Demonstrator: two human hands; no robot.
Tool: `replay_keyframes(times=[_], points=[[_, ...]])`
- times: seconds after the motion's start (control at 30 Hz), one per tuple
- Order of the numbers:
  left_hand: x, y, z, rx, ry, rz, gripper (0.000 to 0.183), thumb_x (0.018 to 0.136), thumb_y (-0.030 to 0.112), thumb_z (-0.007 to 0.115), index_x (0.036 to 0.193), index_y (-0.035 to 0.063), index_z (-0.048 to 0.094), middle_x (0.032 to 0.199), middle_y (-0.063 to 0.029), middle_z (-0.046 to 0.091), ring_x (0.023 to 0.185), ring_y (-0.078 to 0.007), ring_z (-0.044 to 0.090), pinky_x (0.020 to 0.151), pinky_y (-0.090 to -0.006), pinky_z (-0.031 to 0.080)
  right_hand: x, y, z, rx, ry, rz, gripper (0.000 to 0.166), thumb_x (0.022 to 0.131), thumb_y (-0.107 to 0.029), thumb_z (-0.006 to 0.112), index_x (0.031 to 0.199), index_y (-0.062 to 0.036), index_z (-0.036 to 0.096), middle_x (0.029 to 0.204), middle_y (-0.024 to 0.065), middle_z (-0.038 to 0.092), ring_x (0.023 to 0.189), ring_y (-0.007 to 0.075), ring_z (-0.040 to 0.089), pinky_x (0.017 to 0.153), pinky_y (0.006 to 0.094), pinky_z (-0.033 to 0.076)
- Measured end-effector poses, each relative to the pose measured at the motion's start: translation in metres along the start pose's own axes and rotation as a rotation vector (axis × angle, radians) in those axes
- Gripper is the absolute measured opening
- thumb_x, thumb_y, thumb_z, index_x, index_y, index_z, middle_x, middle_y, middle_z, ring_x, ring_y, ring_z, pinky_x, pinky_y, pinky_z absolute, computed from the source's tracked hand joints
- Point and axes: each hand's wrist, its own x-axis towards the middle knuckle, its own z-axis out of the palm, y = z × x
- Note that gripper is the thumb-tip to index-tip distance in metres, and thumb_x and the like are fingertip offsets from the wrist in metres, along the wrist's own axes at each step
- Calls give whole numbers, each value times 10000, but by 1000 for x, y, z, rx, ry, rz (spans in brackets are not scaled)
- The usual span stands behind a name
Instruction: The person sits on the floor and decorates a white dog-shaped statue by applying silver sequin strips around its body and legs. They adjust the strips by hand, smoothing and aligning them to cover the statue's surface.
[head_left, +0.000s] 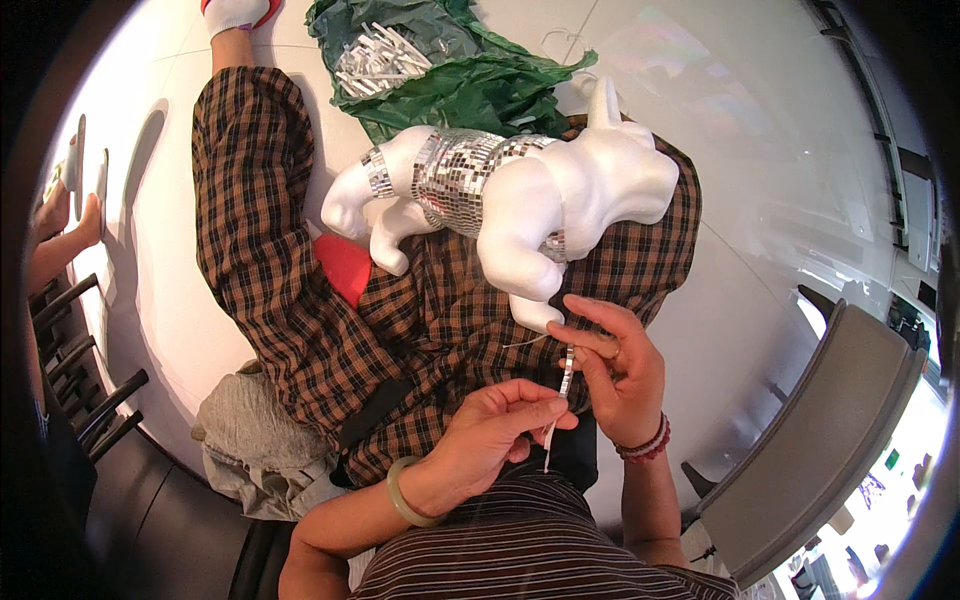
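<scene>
A narrow strip of small mirror tiles (566, 375) is stretched between my two hands above my lap. My left hand (495, 424) pinches its lower part between thumb and fingers, and a thin white tail hangs below. The upper end is between the fingers of my right hand (619, 367), where a thin pale strand also sticks out to the left. Just beyond my hands, a white foam dog figure (525, 187) lies on its side across my legs, head to the right. Mirror tiles cover its middle, with a band around one hind leg and some tiles near the chest.
On the pale tiled floor beyond the figure lies a green plastic bag (480, 94), holding many white and silvery strips (379, 60). A grey cushioned seat (817, 442) stands at the right. Grey cloth (262, 442) lies left of my hip. Another person's feet (90, 217) show at the far left.
</scene>
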Motion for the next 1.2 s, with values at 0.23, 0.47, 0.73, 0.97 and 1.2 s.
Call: replay_keyframes(times=[0.23, 0.47, 0.73, 0.97, 1.2], points=[[-8, -10, -6, -129, -29, -62, 118, 1007, 171, 683, 1076, 75, 678, 1028, -70, 756, 719, -38, 567, 579, -177, 412, -7, -10, 3, -421, 152, -180, 284, 918, 90, 631, 1180, 3, 693, 1194, 150, 705, 1121, 251, 704, 879, 349, 608], [5, -31, -17, -472, -202, -57, 117, 1026, 159, 649, 1103, 96, 709, 989, -2, 701, 808, -69, 602, 718, -227, 480, -45, -46, 0, -304, -64, 29, 453, 822, -20, 797, 1226, -4, 593, 1101, 140, 660, 979, 256, 688, 842, 334, 551], [11, -37, -11, -480, -165, -61, 123, 1017, 170, 666, 1106, 100, 714, 897, 48, 619, 782, -62, 553, 703, -239, 465, -55, -39, 17, -472, 68, 49, 381, 875, -8, 746, 1231, -27, 614, 1021, 134, 709, 805, 258, 721, 715, 360, 577], [6, -25, -1, -452, -96, 16, 110, 1021, 187, 662, 1073, 93, 684, 865, 59, 587, 727, -49, 509, 632, -231, 434, -47, -38, 16, -785, 93, -329, 261, 818, 28, 798, 1064, -23, 725, 925, 120, 719, 765, 253, 705, 629, 320, 564], [12, -14, -2, -261, -73, 162, 210, 1008, 185, 671, 1148, 59, 578, 944, 5, 576, 811, -97, 550, 670, -261, 483, -38, -47, -13, -841, 150, -319, 237, 817, 37, 796, 1034, -21, 719, 912, 115, 698, 744, 262, 682, 597, 329, 554]])
